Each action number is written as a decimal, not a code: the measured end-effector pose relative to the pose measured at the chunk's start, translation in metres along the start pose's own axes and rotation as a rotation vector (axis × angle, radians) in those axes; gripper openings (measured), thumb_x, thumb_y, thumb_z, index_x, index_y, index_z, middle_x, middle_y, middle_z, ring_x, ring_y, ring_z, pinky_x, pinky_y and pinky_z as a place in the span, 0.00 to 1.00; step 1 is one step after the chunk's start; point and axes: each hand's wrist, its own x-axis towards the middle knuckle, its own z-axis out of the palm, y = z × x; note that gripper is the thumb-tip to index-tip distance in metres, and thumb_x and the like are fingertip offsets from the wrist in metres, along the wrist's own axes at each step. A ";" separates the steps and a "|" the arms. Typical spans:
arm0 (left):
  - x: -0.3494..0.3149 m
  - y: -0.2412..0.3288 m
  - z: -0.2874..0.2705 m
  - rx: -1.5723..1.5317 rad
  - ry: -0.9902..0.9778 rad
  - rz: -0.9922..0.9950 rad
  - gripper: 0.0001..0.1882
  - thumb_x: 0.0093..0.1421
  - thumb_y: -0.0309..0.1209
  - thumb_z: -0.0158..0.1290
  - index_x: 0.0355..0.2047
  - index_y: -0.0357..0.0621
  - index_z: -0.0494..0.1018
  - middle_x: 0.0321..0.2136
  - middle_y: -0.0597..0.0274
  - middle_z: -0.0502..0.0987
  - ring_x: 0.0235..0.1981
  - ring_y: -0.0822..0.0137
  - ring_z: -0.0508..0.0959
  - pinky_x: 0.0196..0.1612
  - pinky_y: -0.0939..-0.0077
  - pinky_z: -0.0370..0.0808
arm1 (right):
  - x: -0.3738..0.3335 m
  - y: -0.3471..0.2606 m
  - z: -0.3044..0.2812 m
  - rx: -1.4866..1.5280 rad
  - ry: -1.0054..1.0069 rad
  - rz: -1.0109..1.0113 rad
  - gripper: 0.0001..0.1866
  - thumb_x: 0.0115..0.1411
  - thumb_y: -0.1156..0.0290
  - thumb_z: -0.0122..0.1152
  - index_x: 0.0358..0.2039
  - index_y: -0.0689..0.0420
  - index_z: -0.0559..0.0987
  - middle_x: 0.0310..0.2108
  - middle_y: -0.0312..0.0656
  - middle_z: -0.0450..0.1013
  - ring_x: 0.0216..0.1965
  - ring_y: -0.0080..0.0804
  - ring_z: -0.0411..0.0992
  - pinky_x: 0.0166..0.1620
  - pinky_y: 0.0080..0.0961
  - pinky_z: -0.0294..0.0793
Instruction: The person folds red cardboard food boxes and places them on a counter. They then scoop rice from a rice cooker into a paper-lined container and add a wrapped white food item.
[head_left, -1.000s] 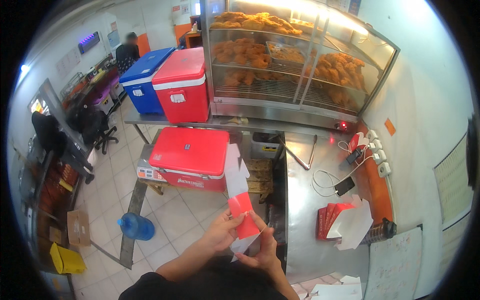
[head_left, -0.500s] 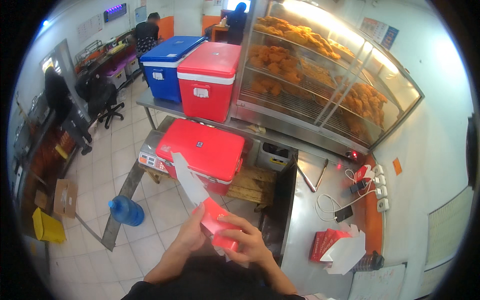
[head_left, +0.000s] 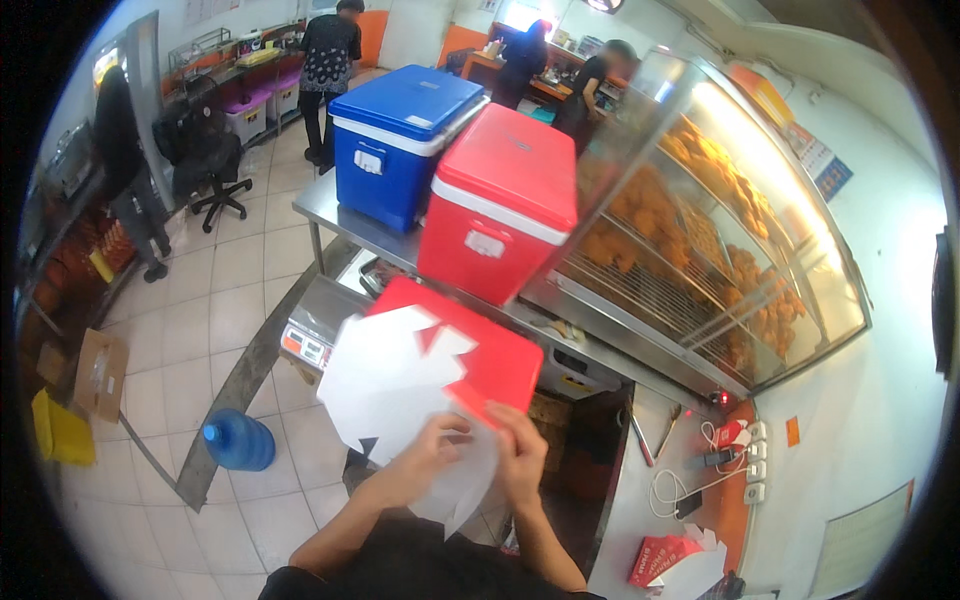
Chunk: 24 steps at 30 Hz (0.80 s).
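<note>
A cardboard food box [head_left: 390,375] is spread out in front of me, its broad white inner side facing up and a strip of red outside showing near my right hand. My right hand [head_left: 518,455] is closed on its right part, fingers bent over the red edge. My left hand [head_left: 428,462] has its fingers curled against the white card; the fingertips are partly hidden. Behind the card, a red cooler box [head_left: 500,350] is partly covered. Another red and white food box [head_left: 665,560] stands on the steel counter to my right.
Blue [head_left: 400,110] and red [head_left: 500,190] cooler boxes stand ahead beside a heated glass cabinet [head_left: 560,285] of fried chicken. Tongs [head_left: 640,440], cables and a power strip [head_left: 757,465] lie right. A blue water bottle [head_left: 240,440] stands on the floor. Several people are farther back.
The folded red box has opened out, its white inside now showing. Both hands have shifted their hold on it. My view has turned, and another person appears near the cabinet.
</note>
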 end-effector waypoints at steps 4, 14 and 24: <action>0.013 0.022 -0.096 1.122 -0.523 0.201 0.33 0.65 0.37 0.56 0.69 0.52 0.60 0.69 0.42 0.57 0.69 0.42 0.60 0.69 0.43 0.58 | 0.065 0.046 0.046 0.443 0.263 0.688 0.21 0.73 0.64 0.51 0.50 0.70 0.81 0.46 0.48 0.81 0.47 0.33 0.78 0.52 0.29 0.76; 0.039 0.035 -0.209 0.460 -0.842 -0.178 0.14 0.68 0.32 0.55 0.51 0.44 0.77 0.41 0.51 0.82 0.44 0.55 0.81 0.51 0.65 0.75 | 0.038 0.068 0.093 0.529 -0.191 1.206 0.39 0.75 0.40 0.34 0.70 0.62 0.61 0.69 0.55 0.61 0.62 0.52 0.70 0.59 0.43 0.76; 0.005 -0.011 -0.246 -0.238 -0.200 -0.853 0.14 0.61 0.31 0.66 0.43 0.36 0.80 0.35 0.58 0.83 0.38 0.71 0.80 0.40 0.76 0.76 | 0.024 0.039 0.129 0.274 -0.593 0.578 0.23 0.62 0.59 0.72 0.50 0.58 0.75 0.49 0.37 0.71 0.36 0.23 0.74 0.40 0.22 0.74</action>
